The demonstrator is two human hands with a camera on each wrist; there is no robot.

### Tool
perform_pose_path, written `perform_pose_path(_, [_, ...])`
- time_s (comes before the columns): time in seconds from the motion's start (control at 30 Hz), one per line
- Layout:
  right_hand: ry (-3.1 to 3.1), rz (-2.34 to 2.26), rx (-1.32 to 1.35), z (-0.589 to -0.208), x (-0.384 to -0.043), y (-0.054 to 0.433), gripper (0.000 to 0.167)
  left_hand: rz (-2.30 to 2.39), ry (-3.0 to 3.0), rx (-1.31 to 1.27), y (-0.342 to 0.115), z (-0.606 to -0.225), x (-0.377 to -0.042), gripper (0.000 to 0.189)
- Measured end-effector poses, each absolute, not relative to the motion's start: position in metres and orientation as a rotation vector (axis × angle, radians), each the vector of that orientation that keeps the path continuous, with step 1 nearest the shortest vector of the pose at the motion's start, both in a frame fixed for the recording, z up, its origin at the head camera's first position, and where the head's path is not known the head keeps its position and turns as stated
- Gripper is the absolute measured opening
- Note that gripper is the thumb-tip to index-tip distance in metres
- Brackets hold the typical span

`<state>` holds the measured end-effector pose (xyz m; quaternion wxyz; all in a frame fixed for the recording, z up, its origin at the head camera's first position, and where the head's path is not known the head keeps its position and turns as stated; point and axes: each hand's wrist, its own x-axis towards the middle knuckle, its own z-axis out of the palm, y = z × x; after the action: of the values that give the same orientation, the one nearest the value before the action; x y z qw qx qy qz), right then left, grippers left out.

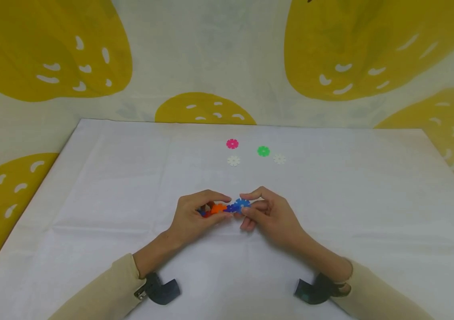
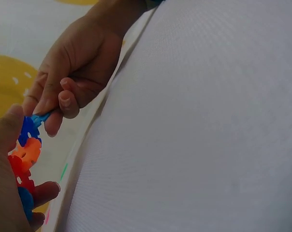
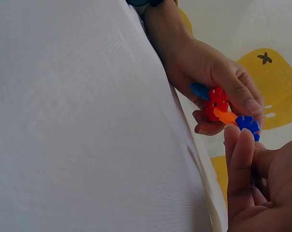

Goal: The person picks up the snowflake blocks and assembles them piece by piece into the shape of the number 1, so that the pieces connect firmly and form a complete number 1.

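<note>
A chain of interlocking snowflake discs runs between the two hands above the table. From left to right it has a blue disc [image 3: 200,91], a red disc [image 3: 217,102], an orange disc [image 1: 218,208], a dark blue disc [image 2: 29,130] and a lighter blue disc [image 1: 241,204]. My left hand [image 1: 192,214] holds the chain's left part between thumb and fingers, partly covering the blue and red discs. At the other end, my right hand [image 1: 275,218] pinches the lighter blue disc, which joins the dark blue one. Fingers hide much of that joint in the right wrist view.
Beyond the hands lie a pink disc [image 1: 232,144], a green disc [image 1: 263,151], one white disc [image 1: 233,161] and another white disc [image 1: 279,159]. They rest flat on the white-covered table [image 1: 110,178]. A patterned cloth [image 1: 210,53] hangs behind the far edge.
</note>
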<state>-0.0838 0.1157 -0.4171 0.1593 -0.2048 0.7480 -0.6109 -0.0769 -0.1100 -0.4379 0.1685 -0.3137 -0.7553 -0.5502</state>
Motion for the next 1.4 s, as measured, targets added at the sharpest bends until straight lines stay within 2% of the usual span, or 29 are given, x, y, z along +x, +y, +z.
perform_pose_path(0.47, [2.081,-1.771,-0.560,-0.4166,-0.0846,0.1143,0.026,-1.170,-2.116,-0.848,-0.1058,-0.4318,-0.0768,0.043])
perform_pose_path(0.9, [2.046,-1.748,-0.536,-0.4187,-0.0855,0.1147,0.028,-1.094,-2.120,-0.898,-0.1070,-0.4341,-0.0759,0.028])
perform_pose_path(1.2, [2.107,-1.773,-0.509,-0.4207,-0.0860,0.1148,0.020,-1.159,-2.118,-0.883,-0.1083,-0.4352,-0.0770,0.026])
perform_pose_path(1.4, [2.148,-1.766,-0.487,-0.4182,-0.0865,0.1155,0.020,-1.056,-2.140,-0.951,-0.1074,-0.4345,-0.0770,0.030])
